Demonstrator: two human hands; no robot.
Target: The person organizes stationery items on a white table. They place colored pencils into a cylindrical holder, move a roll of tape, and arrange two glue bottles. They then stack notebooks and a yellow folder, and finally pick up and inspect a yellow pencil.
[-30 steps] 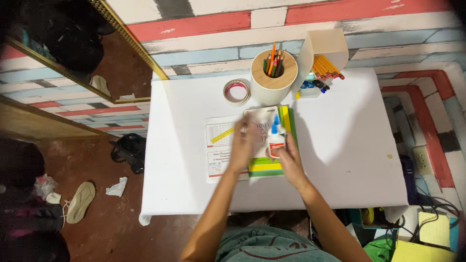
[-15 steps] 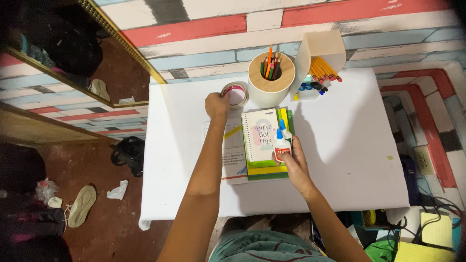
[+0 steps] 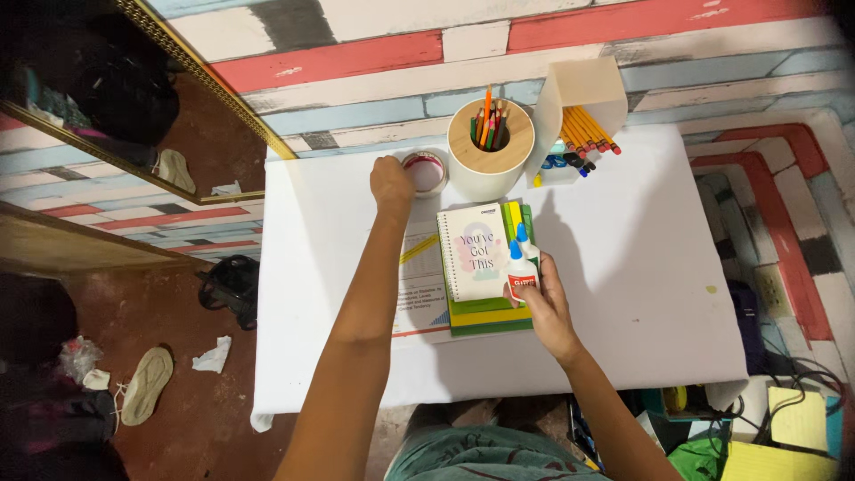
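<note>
My left hand (image 3: pixel 392 183) reaches to the far side of the white table (image 3: pixel 641 267), fingers curled on the left edge of a tape roll (image 3: pixel 429 171) with a red inner ring. My right hand (image 3: pixel 547 301) holds a small white glue bottle (image 3: pixel 519 274) with a blue cap and red label, upright on the right edge of a spiral notebook (image 3: pixel 470 251). The notebook lies on a stack of green and yellow books (image 3: pixel 490 318). A printed sheet (image 3: pixel 417 289) lies under the stack, on its left.
A round white cup (image 3: pixel 488 169) of coloured pencils stands just right of the tape roll. Beside it a tilted white box (image 3: pixel 588 87) spills yellow pencils (image 3: pixel 588 129) and markers. Shoes, a bag and crumpled paper lie on the floor at left; boxes and cables at lower right.
My left hand left the notebook and moved up-left to the tape roll, where it now rests. The notebook now lies flat on the stack. My right hand kept the glue bottle in place.
</note>
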